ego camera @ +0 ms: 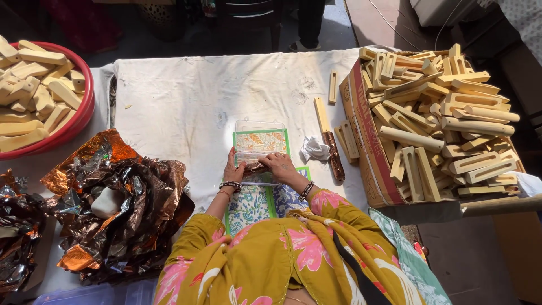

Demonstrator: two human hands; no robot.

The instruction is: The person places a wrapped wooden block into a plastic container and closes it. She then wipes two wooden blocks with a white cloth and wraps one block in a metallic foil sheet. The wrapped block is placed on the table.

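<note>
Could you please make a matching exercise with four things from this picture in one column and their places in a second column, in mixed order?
Things:
1. red basin
2. cardboard box
3. crumpled copper foil
4. hands, left hand and right hand

Places:
A. right side of the table, heaped with pale wooden pieces
B. middle, on a small brown piece over a patterned sheet
C. far left corner, full of pale wooden pieces
D. left, near the person, around a white lump

Pairs: 1-C, 2-A, 3-D, 4-B

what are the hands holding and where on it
Both hands, left hand and right hand, pinch a small brown foil-wrapped piece by its two ends, above the patterned box.
</note>
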